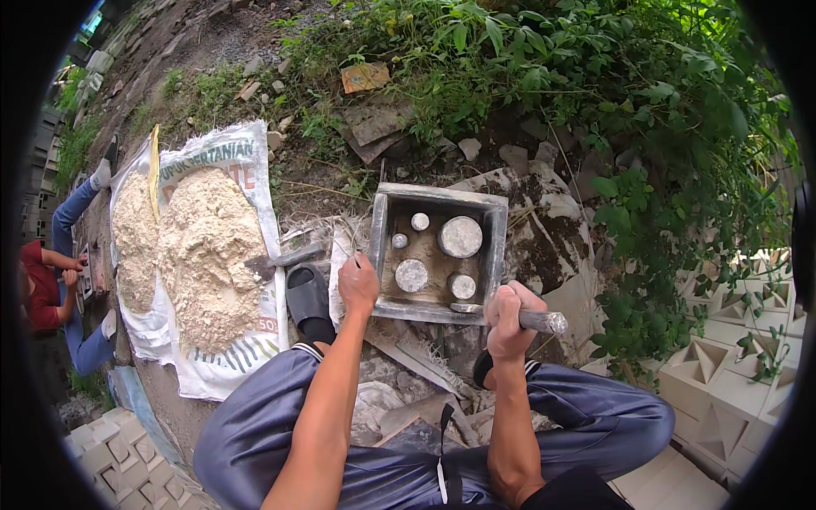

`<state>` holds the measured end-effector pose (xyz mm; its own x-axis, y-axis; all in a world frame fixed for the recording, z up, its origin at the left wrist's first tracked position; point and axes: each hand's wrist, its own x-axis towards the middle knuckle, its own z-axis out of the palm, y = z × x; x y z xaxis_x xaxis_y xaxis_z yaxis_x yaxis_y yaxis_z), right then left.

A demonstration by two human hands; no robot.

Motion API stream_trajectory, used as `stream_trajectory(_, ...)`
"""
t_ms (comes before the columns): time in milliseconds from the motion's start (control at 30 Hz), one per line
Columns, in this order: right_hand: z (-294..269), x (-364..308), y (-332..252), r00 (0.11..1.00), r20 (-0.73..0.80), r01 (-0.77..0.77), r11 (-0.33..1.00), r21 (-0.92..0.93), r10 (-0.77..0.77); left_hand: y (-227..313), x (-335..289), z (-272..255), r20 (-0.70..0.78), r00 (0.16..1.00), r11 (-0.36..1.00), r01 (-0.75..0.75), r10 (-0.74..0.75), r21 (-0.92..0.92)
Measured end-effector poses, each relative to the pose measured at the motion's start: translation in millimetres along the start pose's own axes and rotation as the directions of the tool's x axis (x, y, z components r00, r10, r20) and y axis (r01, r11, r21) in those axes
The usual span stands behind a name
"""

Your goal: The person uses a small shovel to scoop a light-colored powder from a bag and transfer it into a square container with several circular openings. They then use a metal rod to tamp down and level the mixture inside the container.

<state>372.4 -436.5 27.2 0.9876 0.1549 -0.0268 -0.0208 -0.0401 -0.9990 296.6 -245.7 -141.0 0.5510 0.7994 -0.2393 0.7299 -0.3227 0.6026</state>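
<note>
A square grey box mould (440,194) lies in front of me. Inside it stand several round grey cylinders of different sizes, the largest (460,237) toward the far right, on a layer of pale powder. My right hand (512,321) is closed around a short grey rod (544,322) at the mould's near right corner. Beside the mould's left wall, my left hand (359,282) is closed. A thin strand shows just above its fingers, but what they hold is not clear. A trowel-like tool (297,257) rests with its end in the powder to the left.
Pale powder (212,255) is heaped on an opened white sack (263,183) at left. My dark sandal (307,297) stands between sack and mould. Another person (47,289) sits farther left. Leafy plants (646,76) grow at right, above stacked pale blocks (714,374).
</note>
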Motion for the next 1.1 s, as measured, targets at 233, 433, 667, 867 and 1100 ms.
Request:
stream_trajectory(233,4.5,-16.6,62.8,0.967,0.160,0.229,0.955,-0.188,-0.200,1.3,2.7,2.1,0.011,1.000,1.000,-0.010,0.010,-0.018)
stream_trajectory(433,14.6,-12.6,8.3,0.999,0.046,0.011,0.997,0.081,-0.014,7.9,-2.4,-6.1,0.012,0.990,0.990,0.139,-0.138,-0.029)
stream_trajectory(667,22.1,-15.0,86.4,0.959,0.203,0.221,0.972,-0.085,-0.200,15.5,-1.4,-8.9,0.063,0.987,0.986,0.154,-0.150,-0.057)
stream_trajectory(867,53.2,-20.9,19.9,0.976,0.191,0.119,0.990,-0.080,-0.102,13.7,-1.7,-11.9,0.097,0.977,0.978,0.198,-0.191,-0.070)
stream_trajectory(1100,63.0,-23.9,63.3,0.933,0.320,0.205,0.974,-0.097,-0.164,3.3,1.3,-3.1,0.107,0.994,0.997,0.034,-0.026,-0.069)
